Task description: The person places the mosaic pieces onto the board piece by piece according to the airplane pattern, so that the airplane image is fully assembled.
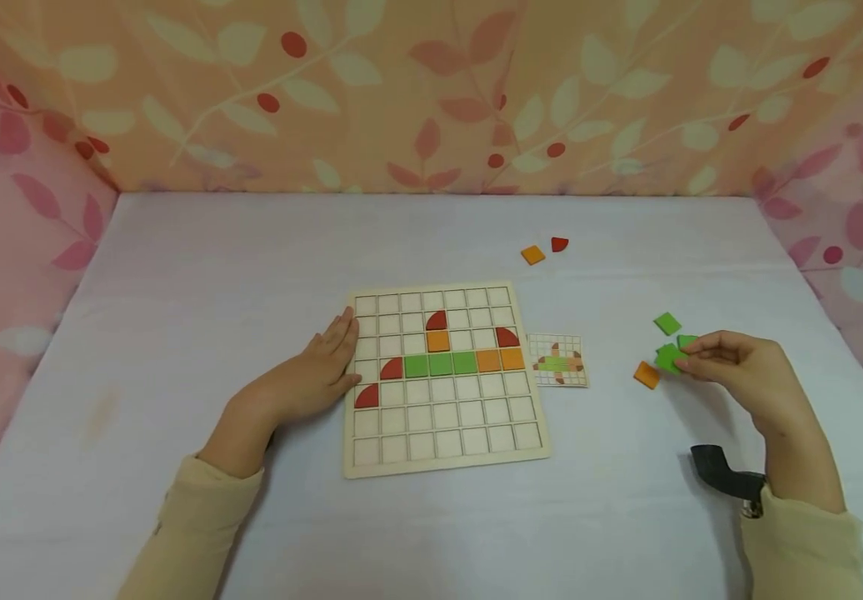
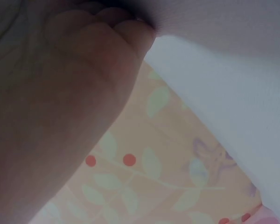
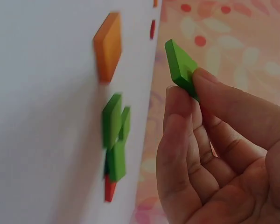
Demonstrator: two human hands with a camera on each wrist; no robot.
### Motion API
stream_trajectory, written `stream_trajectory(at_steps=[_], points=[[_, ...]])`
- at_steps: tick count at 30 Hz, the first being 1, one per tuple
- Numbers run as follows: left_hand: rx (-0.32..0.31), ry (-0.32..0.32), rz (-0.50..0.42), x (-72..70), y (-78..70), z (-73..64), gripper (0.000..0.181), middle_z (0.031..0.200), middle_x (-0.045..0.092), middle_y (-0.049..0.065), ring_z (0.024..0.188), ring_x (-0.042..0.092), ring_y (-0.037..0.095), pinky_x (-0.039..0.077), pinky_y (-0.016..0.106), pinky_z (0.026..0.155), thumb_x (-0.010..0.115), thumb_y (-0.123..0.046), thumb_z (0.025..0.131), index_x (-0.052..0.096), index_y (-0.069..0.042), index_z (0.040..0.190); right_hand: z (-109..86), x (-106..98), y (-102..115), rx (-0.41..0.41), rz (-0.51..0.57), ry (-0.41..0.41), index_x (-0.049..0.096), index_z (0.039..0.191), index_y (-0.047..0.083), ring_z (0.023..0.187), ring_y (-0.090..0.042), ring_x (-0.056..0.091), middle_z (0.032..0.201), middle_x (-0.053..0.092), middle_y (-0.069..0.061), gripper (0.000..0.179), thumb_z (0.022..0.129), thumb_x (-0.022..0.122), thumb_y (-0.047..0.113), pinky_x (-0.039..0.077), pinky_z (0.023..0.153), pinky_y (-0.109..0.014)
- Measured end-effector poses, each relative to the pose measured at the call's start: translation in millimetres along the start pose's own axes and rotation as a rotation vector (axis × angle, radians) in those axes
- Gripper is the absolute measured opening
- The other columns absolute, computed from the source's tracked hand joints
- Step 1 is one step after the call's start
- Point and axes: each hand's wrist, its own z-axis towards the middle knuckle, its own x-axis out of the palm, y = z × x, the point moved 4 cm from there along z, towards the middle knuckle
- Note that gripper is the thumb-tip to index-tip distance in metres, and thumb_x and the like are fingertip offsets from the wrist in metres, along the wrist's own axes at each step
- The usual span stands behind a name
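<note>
My right hand (image 1: 735,367) pinches a green square tile (image 3: 181,67) between thumb and fingertips, held above the table. Below it lie several green tiles (image 1: 667,323), partly overlapping, with an orange square tile (image 1: 646,375) beside them; the right wrist view also shows a red piece (image 3: 110,187) at the pile's end. My left hand (image 1: 310,371) rests flat at the left edge of a wooden grid board (image 1: 446,417), fingers straight. On the board, green tiles (image 1: 440,364), orange tiles (image 1: 489,360) and red quarter-round pieces (image 1: 367,396) sit in grid squares.
A small pattern card (image 1: 557,350) lies against the board's right edge. Farther back are a loose orange tile (image 1: 532,255) and a red quarter-round piece (image 1: 560,244). Patterned cloth walls (image 1: 431,100) border the white table (image 1: 251,242) at the back and sides.
</note>
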Motion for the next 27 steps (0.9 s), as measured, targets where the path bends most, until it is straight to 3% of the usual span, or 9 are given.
stream_trajectory(at_steps=[8, 14, 20, 27], points=[[-0.012, -0.003, 0.007, 0.4, -1.5, 2.7, 0.069, 0.155, -0.011, 0.020, 0.142, -0.006, 0.034, 0.006, 0.052, 0.113, 0.043, -0.019, 0.100, 0.001, 0.009, 0.147, 3.1, 17.4, 30.6, -0.056, -0.060, 0.017, 0.065, 0.098, -0.001, 0.073, -0.004, 0.066, 0.082, 0.071, -0.002, 0.020, 0.085, 0.071, 0.013, 0.043, 0.070, -0.009], [-0.027, -0.001, 0.009, -0.7, -2.4, 1.0, 0.069, 0.155, -0.010, 0.021, 0.142, -0.006, 0.034, 0.006, 0.052, 0.113, 0.044, -0.019, 0.100, 0.001, 0.009, 0.147, 8.5, 43.4, 54.1, -0.093, -0.108, 0.061, 0.063, 0.099, -0.005, 0.074, -0.011, 0.067, 0.080, 0.070, 0.004, 0.027, 0.086, 0.071, 0.016, 0.047, 0.069, -0.013], [-0.023, 0.006, -0.001, -1.0, 0.2, 1.6, 0.070, 0.155, -0.012, 0.019, 0.142, -0.007, 0.033, 0.005, 0.051, 0.113, 0.044, -0.019, 0.100, 0.000, 0.008, 0.147, 14.1, 64.8, 73.3, -0.124, -0.119, 0.107, 0.064, 0.098, -0.005, 0.076, -0.010, 0.066, 0.081, 0.071, 0.002, 0.025, 0.085, 0.072, 0.015, 0.048, 0.065, -0.019], [-0.009, 0.005, -0.012, -1.8, 1.6, 1.8, 0.071, 0.155, -0.011, 0.019, 0.142, -0.007, 0.033, 0.005, 0.051, 0.113, 0.045, -0.020, 0.100, 0.000, 0.007, 0.147, 18.8, 93.3, 92.9, -0.139, -0.101, 0.184, 0.065, 0.097, -0.002, 0.079, -0.019, 0.066, 0.082, 0.070, -0.007, 0.018, 0.086, 0.070, 0.012, 0.048, 0.071, -0.021]])
